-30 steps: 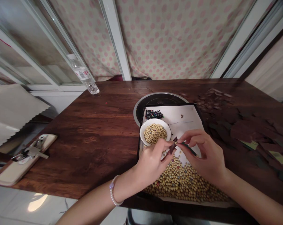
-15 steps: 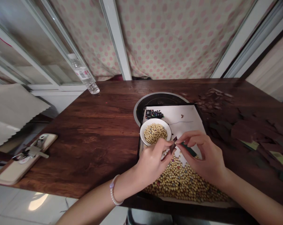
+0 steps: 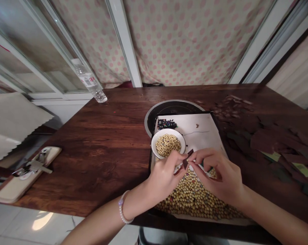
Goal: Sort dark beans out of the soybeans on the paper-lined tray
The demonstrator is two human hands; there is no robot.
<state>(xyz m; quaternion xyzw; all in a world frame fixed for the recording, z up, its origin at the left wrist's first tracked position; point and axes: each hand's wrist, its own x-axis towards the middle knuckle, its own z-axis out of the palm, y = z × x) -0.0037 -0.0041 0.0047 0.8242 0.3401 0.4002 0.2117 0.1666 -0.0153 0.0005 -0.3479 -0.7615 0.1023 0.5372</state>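
My left hand (image 3: pixel 165 172) pinches a small, flat, dark brown piece (image 3: pixel 186 162) between thumb and forefinger. My right hand (image 3: pixel 216 175) is closed in a pinch with its fingertips against that piece; a tiny pale bit shows there, too small to name. Both hands are above a shallow tray lined with white paper (image 3: pixel 194 119). Many round, yellowish beads (image 3: pixel 194 194) cover its near part, with a few coloured ones among them. Just beyond my left hand, a white bowl (image 3: pixel 154 145) holds more such beads. Part of a dark green piece (image 3: pixel 203 164) shows behind my right fingers.
Small black beads (image 3: pixel 166 124) are heaped in the tray's far left corner. Dark brown and green scraps (image 3: pixel 268 139) spread over the table's right side. A clear bottle (image 3: pixel 91 83) stands at the far left edge. Keys (image 3: pixel 37 165) rest on a cream-coloured case (image 3: pixel 9 190).
My right fingertips have shifted slightly left and down along the brown piece. The dark green piece behind them is now more hidden. My left hand keeps its hold.
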